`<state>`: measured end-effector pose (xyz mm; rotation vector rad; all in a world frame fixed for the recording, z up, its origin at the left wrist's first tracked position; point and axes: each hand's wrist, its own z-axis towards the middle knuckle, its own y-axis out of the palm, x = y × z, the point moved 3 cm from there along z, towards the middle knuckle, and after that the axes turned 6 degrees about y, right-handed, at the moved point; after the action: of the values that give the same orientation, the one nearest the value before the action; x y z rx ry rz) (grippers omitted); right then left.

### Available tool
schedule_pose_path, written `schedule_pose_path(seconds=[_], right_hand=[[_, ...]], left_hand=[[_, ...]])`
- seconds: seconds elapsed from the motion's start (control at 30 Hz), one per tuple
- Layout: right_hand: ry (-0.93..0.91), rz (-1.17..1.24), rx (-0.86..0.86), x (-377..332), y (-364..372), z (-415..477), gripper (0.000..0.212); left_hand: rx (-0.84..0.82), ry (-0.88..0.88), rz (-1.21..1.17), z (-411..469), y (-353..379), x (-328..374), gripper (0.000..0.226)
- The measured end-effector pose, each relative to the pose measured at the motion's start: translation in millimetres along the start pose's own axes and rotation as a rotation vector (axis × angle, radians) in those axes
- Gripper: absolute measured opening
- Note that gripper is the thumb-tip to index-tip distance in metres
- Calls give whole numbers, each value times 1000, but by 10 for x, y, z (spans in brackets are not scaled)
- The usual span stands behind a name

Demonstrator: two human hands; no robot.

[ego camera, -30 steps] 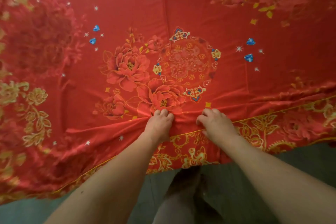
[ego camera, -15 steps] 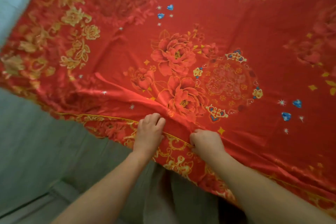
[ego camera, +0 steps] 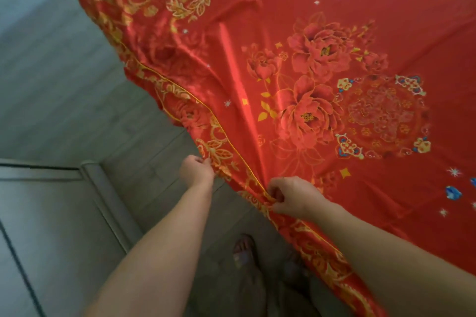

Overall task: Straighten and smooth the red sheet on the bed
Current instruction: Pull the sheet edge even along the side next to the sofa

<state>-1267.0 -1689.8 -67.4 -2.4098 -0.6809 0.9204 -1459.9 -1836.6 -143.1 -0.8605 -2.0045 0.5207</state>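
The red sheet (ego camera: 296,41) with gold flowers and blue ornaments covers the bed and fills the upper right of the head view. Its gold-patterned border hangs over the near edge. My left hand (ego camera: 196,171) pinches that border from the outside, fingers closed on the cloth. My right hand (ego camera: 292,198) grips the hem a little to the right, bunching it. A long fold runs up the sheet from between my hands toward the far left corner. The bed beneath is hidden.
Grey plank floor (ego camera: 64,80) lies left of the bed. A grey door frame or threshold (ego camera: 108,203) runs diagonally at lower left. My sandalled feet (ego camera: 244,252) stand close to the bed edge below my hands.
The view has swung left, so the bed edge now runs diagonally. Both hands have pulled the hem outward and down, and a long ridge has risen in the sheet.
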Motion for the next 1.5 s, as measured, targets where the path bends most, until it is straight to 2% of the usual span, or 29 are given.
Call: schedule_pose_path(seconds=[0.1,0.17,0.23,0.27,0.33,0.4,0.47,0.5,0.67,0.73,0.8,0.87,0.97,1.03,1.13,1.23,1.37,1.5], right_hand=[[5,0,-35,-16,-13,-32,16],[10,24,-68,-11,-46,-44,11],[12,91,-120,-18,-86,-62,10],[19,145,-145,-17,-114,-73,13],[42,251,-160,-22,-161,-96,23],[50,271,-148,-17,-162,-108,26],[53,256,-147,-14,-130,-111,26],[51,261,-156,-13,-110,-103,25],[51,208,-178,24,-43,-135,14],[51,194,-131,53,6,-151,19],[62,193,-56,77,59,-162,20],[94,192,17,101,108,-168,20],[141,184,122,114,160,-187,17],[154,181,160,119,187,-202,16],[144,173,146,147,196,-256,15],[165,153,154,253,160,-294,19],[185,165,197,473,123,-286,18],[68,120,182,541,209,-316,24]], left_hand=[[-58,-139,33,-154,-260,-261,10],[-25,-182,84,-217,-362,-386,10],[27,-180,28,-288,-383,-364,5],[3,-149,-33,-311,-326,-311,3],[-100,-75,-159,-378,-208,-106,14],[-245,-93,-280,-444,-44,89,21],[-392,-150,-316,-521,123,220,11],[-409,-156,-296,-535,183,235,4],[-270,-157,-286,-478,263,84,12],[-215,-182,-274,-424,210,-24,8],[-164,-203,-259,-398,156,-124,18],[-168,-201,-277,-405,148,-153,25],[-210,-139,-285,-448,239,-122,9],[-215,-106,-271,-505,301,-109,10],[-205,-184,-250,-663,379,-243,10],[-323,-323,-176,-897,592,-519,16],[-602,-453,-248,-1327,987,-683,14],[-659,-477,-395,-1487,1177,-756,26]])
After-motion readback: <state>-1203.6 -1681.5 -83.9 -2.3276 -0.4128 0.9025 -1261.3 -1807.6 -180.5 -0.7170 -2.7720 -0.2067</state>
